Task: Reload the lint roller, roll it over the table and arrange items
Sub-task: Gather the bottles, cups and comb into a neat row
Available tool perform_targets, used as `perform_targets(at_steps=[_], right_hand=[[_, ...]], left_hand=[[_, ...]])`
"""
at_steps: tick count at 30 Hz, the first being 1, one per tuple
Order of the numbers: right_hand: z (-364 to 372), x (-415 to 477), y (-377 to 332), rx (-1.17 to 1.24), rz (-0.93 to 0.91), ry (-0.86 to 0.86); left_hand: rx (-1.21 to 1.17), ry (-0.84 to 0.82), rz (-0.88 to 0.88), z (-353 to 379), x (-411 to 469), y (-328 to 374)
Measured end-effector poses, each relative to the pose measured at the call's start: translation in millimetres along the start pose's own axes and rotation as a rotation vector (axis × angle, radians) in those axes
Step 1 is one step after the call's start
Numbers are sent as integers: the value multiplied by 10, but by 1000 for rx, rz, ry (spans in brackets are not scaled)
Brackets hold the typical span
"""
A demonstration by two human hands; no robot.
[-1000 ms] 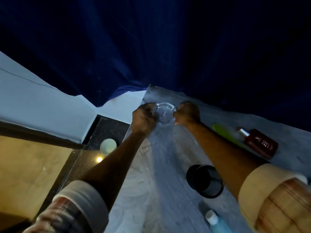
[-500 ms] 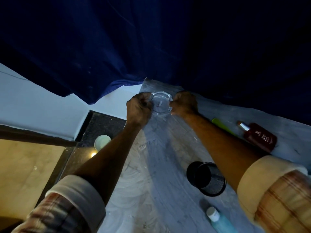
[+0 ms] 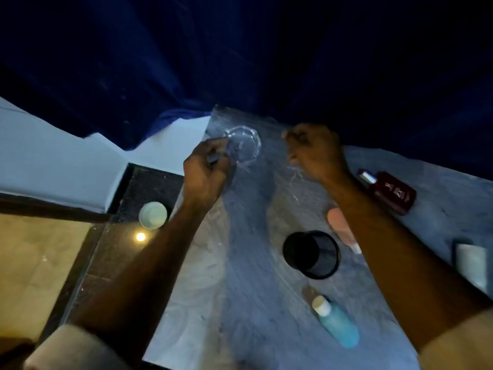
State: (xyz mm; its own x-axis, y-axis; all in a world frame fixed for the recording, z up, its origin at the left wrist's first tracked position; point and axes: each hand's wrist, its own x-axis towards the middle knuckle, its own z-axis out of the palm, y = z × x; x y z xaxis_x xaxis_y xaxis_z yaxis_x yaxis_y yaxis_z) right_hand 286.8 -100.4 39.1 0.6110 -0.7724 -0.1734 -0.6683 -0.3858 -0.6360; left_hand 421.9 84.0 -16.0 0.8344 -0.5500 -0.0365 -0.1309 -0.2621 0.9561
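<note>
A clear round glass dish [image 3: 245, 144] stands at the far left corner of the grey table [image 3: 256, 303]. My left hand [image 3: 206, 169] pinches the dish's left rim. My right hand [image 3: 314, 150] hovers apart from the dish, to its right, with fingers curled and nothing in them. A black mesh cup [image 3: 310, 254] stands mid-table. A maroon perfume bottle [image 3: 390, 193] lies at the right, and a blue bottle with a white cap [image 3: 337, 325] lies near the front. A pink object [image 3: 340, 225] shows partly beside my right forearm.
A dark blue curtain [image 3: 240, 62] hangs right behind the table. A pale tube [image 3: 470, 263] lies at the right edge. Below the table's left edge, a white cup [image 3: 152, 214] sits on a dark floor strip next to a light reflection.
My right hand has let go of the glass dish and drawn off to the right. The left hand stays on the rim. The view has shifted, showing more of the table's right side.
</note>
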Motion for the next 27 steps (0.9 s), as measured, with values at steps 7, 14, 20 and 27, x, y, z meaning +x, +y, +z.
perform_targets(at_steps=[7, 14, 20, 27], right_hand=[[-567, -1636, 1007, 338, 140, 30], [-6, -2289, 982, 509, 285, -181], [114, -1706, 364, 623, 129, -216], [490, -860, -110, 676, 95, -287]], left_hand=[[47, -711, 160, 126, -1468, -56], [191, -504, 161, 403, -1839, 24], [32, -157, -12, 204, -1491, 95], [2, 28, -87, -18, -788, -19]])
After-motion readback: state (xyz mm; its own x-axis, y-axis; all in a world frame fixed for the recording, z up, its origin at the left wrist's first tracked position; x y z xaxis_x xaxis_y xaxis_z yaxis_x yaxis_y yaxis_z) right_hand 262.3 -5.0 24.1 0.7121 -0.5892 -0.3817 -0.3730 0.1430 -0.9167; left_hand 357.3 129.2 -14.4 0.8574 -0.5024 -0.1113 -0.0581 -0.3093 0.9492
